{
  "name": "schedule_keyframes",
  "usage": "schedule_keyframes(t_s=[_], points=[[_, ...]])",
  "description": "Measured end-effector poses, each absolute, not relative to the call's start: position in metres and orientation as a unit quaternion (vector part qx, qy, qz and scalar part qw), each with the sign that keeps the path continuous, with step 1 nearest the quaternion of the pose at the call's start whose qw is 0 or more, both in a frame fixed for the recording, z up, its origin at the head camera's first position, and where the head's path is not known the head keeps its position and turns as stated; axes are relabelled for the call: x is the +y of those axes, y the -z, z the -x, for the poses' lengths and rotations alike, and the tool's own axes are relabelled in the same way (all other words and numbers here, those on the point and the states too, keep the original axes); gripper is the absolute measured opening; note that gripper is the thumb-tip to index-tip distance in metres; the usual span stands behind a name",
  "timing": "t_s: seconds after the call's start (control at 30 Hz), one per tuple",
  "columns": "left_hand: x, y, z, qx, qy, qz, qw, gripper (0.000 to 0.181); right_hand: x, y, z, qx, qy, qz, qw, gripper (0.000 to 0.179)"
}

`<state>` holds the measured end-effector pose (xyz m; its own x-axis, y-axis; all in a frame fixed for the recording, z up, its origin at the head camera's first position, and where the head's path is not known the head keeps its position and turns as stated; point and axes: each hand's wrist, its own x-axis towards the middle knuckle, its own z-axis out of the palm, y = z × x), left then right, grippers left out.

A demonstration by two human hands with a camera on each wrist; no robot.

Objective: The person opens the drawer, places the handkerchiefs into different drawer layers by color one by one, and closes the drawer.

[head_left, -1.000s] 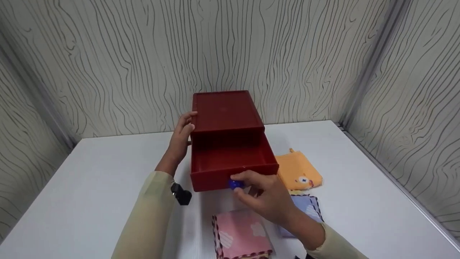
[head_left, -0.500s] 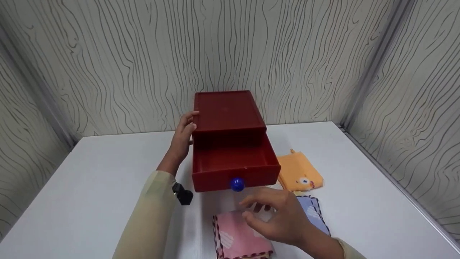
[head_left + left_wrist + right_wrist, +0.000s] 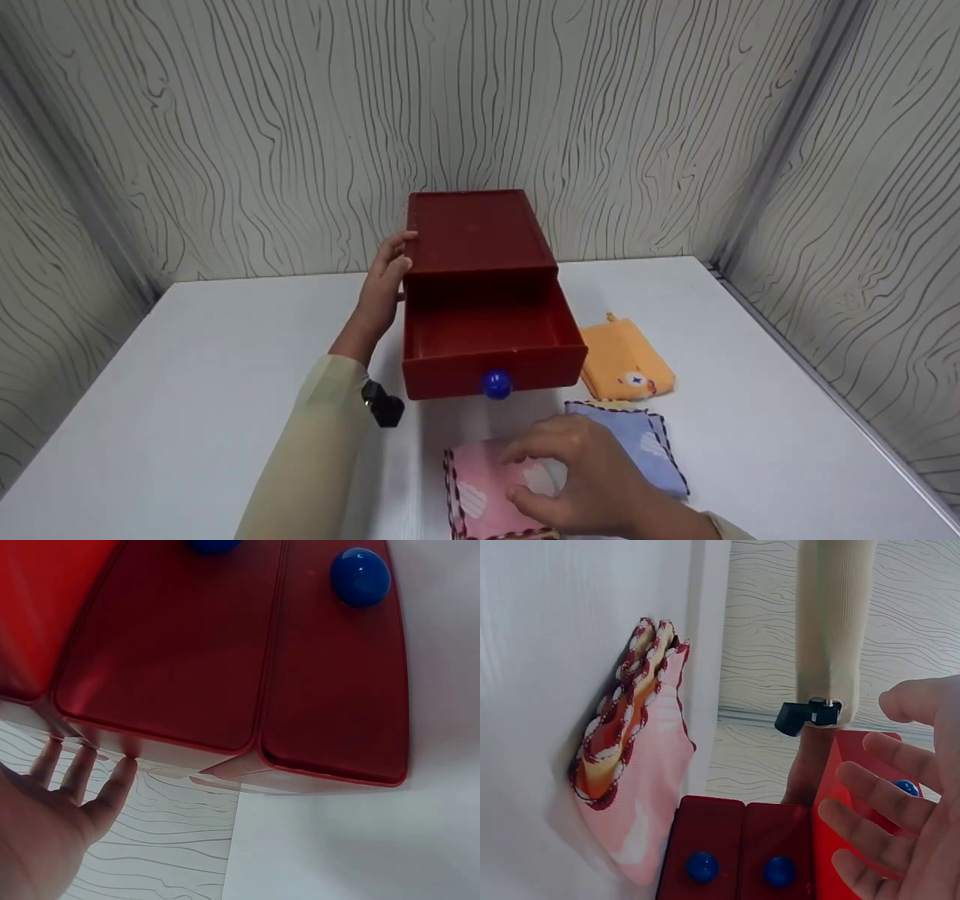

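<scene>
My left hand (image 3: 381,289) rests against the left side of a red plastic drawer cabinet (image 3: 480,232), and in the left wrist view its fingertips (image 3: 116,784) touch the side wall. The cabinet's top drawer (image 3: 442,376) is pulled out, showing a bare inside and a round blue knob (image 3: 496,384). Below it, the left wrist view shows closed drawers with blue knobs (image 3: 360,576). My right hand (image 3: 592,476), fingers loosely bent and holding nothing, hovers over a folded pink cloth (image 3: 476,469) that it partly hides. The right wrist view shows the cloth's layered, dark-trimmed edge (image 3: 622,712).
Right of the pink cloth lies a folded blue cloth (image 3: 637,442). An orange cloth (image 3: 626,356) with an animal face lies behind that, beside the cabinet. Patterned wall panels (image 3: 300,135) enclose the back and sides of the white table (image 3: 225,390).
My right hand has let go of the blue knob and moved down toward me, over the pink cloth. The drawer stays pulled out, and my left hand keeps its place on the cabinet.
</scene>
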<state>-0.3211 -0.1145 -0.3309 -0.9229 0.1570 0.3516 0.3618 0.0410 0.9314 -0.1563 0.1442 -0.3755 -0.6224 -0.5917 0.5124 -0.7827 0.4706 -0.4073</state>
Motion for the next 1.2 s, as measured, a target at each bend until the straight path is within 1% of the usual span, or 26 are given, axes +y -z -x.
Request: schedule_keyframes(t_s=[0.1,0.17,0.4,0.6,0.8,1.03,1.2], points=[[-0.114,0.33,0.32,-0.723,0.664,0.175,0.075,0.046,0.143,0.38,0.158,-0.827,-0.306,-0.441,0.168,0.02],[-0.115,0.33,0.32,-0.725,0.662,0.174,0.077,0.045,0.141,0.381,0.159,-0.823,-0.305,-0.452,0.16,0.022],[-0.115,0.331,0.321,-0.719,0.667,0.179,0.08,0.046,0.134,0.383,0.156,-0.843,-0.297,-0.44,0.087,0.028],[-0.114,0.329,0.32,-0.72,0.666,0.177,0.077,0.045,0.13,0.384,0.155,-0.872,-0.244,-0.423,0.028,0.03],[-0.114,0.327,0.319,-0.721,0.666,0.175,0.074,0.046,0.123,0.393,0.159,-0.868,-0.174,-0.463,0.04,0.03],[-0.114,0.328,0.321,-0.715,0.675,0.17,0.067,0.044,0.116,0.4,0.163,-0.874,-0.163,-0.454,-0.058,0.041],[-0.114,0.33,0.321,-0.715,0.675,0.17,0.069,0.045,0.111,0.405,0.165,-0.871,-0.156,-0.457,-0.087,0.038]])
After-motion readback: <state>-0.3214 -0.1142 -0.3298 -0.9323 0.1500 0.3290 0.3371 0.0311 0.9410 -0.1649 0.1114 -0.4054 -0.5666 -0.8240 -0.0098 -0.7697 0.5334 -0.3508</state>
